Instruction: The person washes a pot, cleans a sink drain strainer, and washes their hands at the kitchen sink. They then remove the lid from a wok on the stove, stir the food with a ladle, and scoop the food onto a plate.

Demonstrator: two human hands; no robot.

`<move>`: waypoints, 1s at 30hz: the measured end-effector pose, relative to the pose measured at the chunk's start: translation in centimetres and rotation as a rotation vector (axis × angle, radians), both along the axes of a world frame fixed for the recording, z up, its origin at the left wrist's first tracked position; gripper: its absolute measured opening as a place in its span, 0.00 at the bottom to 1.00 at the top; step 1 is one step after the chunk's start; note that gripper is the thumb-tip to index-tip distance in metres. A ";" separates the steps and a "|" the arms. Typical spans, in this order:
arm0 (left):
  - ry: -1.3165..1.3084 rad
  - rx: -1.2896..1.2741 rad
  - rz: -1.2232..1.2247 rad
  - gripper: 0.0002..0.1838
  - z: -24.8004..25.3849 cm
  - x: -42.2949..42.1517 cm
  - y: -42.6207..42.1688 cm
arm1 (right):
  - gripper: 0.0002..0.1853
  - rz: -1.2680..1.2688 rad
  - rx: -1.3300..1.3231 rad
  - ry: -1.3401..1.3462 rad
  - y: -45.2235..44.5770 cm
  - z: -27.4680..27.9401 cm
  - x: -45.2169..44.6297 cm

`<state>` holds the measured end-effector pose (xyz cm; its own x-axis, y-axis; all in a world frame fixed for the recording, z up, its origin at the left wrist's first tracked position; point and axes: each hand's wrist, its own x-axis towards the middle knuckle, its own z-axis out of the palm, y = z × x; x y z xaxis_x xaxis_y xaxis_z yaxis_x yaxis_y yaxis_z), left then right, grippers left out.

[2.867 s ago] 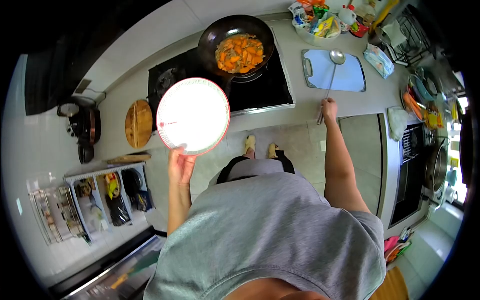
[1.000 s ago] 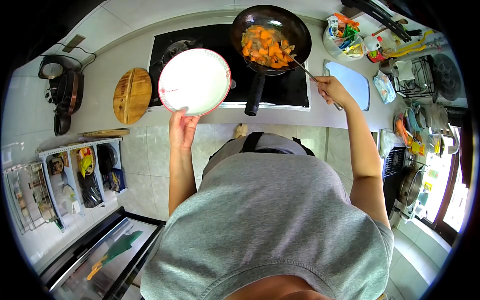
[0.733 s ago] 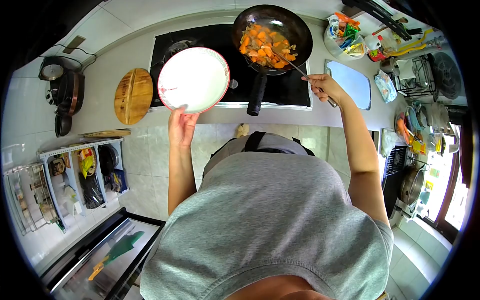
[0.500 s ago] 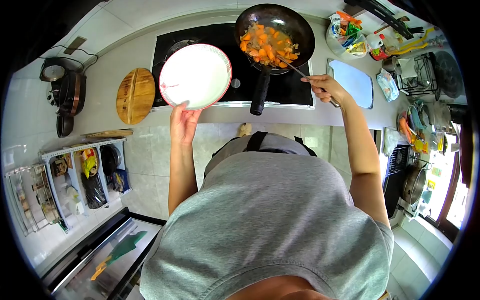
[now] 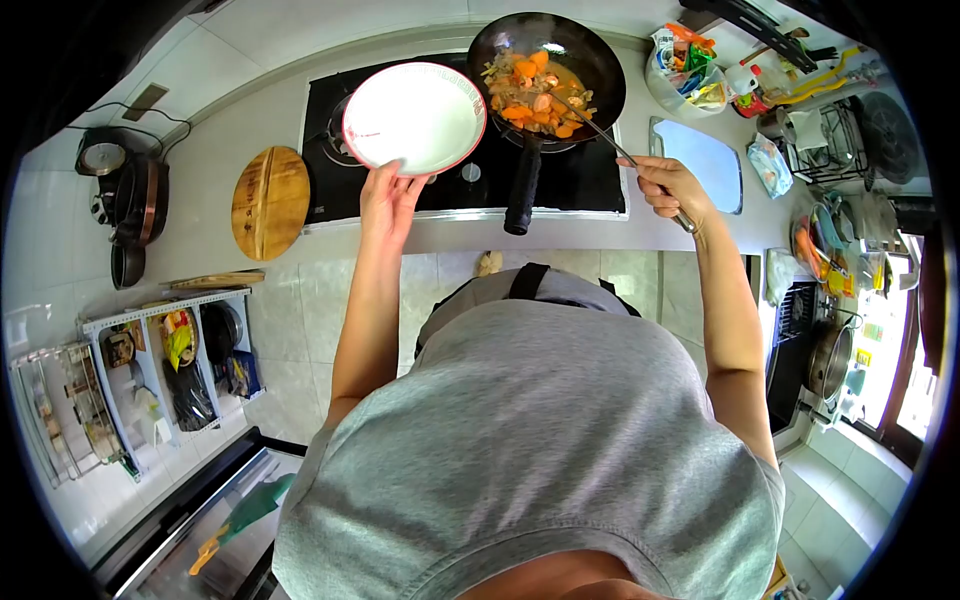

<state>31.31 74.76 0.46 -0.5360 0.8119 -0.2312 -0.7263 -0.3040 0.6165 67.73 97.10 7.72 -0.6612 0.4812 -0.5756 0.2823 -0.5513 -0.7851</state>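
My left hand (image 5: 388, 197) grips the near rim of a white bowl (image 5: 415, 118) with a red edge, thumb on top, over the left part of the black stove (image 5: 440, 197). Nothing shows inside the bowl. In my right hand (image 5: 668, 186) is the handle of a long metal cooking utensil (image 5: 607, 135). Its far end is down among the orange chunks and brownish pieces of food (image 5: 540, 100), so its shape is hidden. They lie with some liquid in a dark wok (image 5: 600, 60), whose black handle (image 5: 523, 190) points toward me.
A round wooden cutting board (image 5: 270, 203) lies left of the stove. Right of it are a light-blue board (image 5: 700, 160) and a clear tub of packets (image 5: 690, 80). A wire rack (image 5: 830, 150) stands farther right. A shelf unit (image 5: 170, 365) is at lower left.
My left hand has moved the bowl to the right and away from me, closer to the wok. The orange chunks have shifted in the wok, and my right hand is slightly lower.
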 end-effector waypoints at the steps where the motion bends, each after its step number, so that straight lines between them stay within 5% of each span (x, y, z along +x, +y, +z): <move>1: 0.000 0.004 -0.005 0.16 -0.2 -0.3 1.0 | 0.17 -0.005 0.004 0.000 -0.1 0.6 0.1; 8: 0.124 -0.014 -0.129 0.17 -1.7 0.5 9.1 | 0.17 0.001 0.144 -0.055 -1.6 5.2 0.4; 16: -0.184 0.088 -0.256 0.24 -2.9 3.6 13.9 | 0.19 0.040 0.318 -0.200 -5.1 8.4 -1.8; 24: -0.161 0.142 -0.306 0.26 -3.4 3.4 12.6 | 0.20 0.197 1.233 -0.576 -7.3 7.6 -1.9; 30: -0.132 0.171 -0.329 0.25 -4.0 2.7 11.2 | 0.19 0.124 1.531 -0.515 -7.0 6.1 -0.2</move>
<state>34.05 85.97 -3.51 -0.2155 0.9682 -0.1270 -0.8715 -0.1320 0.4722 67.54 90.05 13.82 -0.6366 0.7431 0.2062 0.6563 0.6624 -0.3611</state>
